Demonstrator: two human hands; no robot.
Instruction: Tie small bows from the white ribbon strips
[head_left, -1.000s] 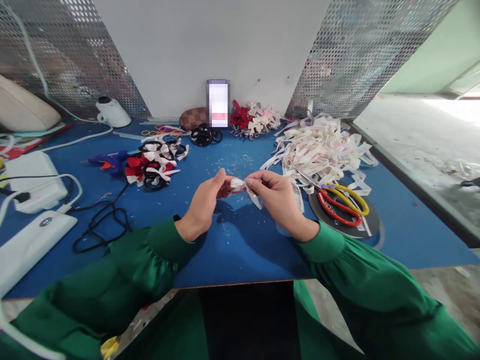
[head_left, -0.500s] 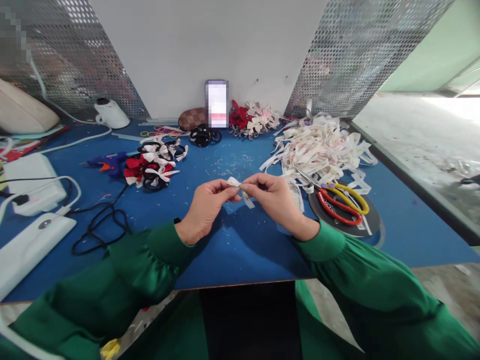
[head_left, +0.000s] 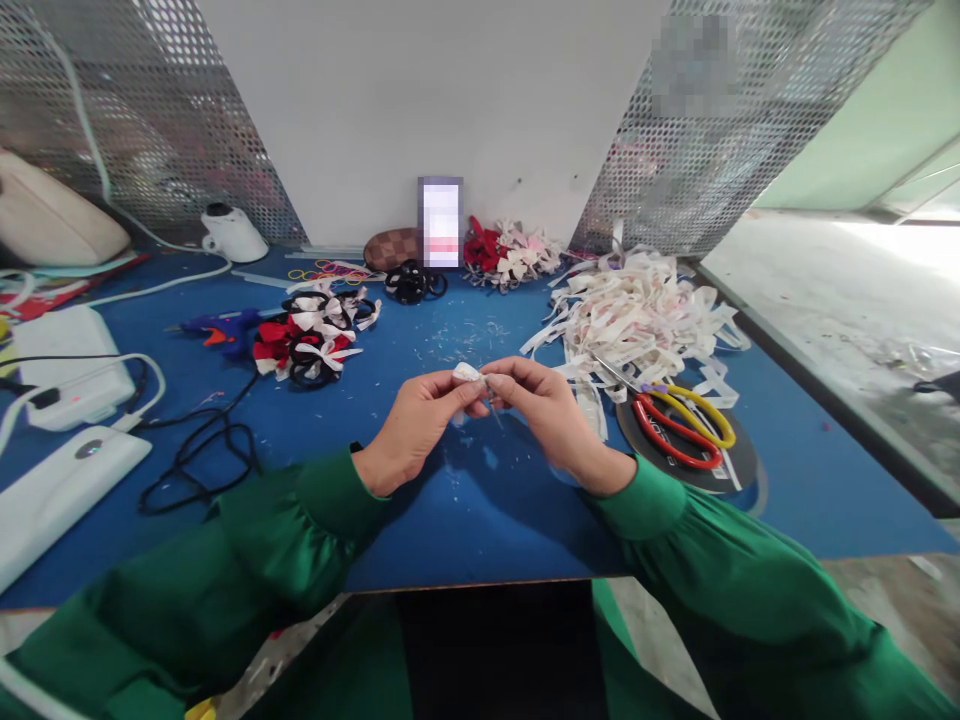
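Note:
Between my two hands, a little above the blue table (head_left: 450, 545), is a small piece of white ribbon (head_left: 466, 372), folded or looped at its upper end. My left hand (head_left: 416, 425) pinches it between thumb and fingertips from the left. From the right, my right hand (head_left: 551, 415) pinches the same ribbon close beside the left fingertips, and a thin end hangs below. The fingers hide most of the knot or fold. Scissors with red and yellow handles (head_left: 679, 425) lie to the right of my right hand, on a dark round spool (head_left: 739, 465).
A heap of white ribbon strips (head_left: 645, 310) lies at right. Red and white bows with black hair ties (head_left: 307, 345) and a blue glue gun (head_left: 221, 328) are at left. A phone (head_left: 441, 222) stands at the back by more bows (head_left: 510, 250). White power strips (head_left: 71, 365) and cords occupy the left edge.
My hands stay together on the ribbon with slightly shifted fingers. The hanging end now looks thinner and less visible. The whole view has tilted up a little.

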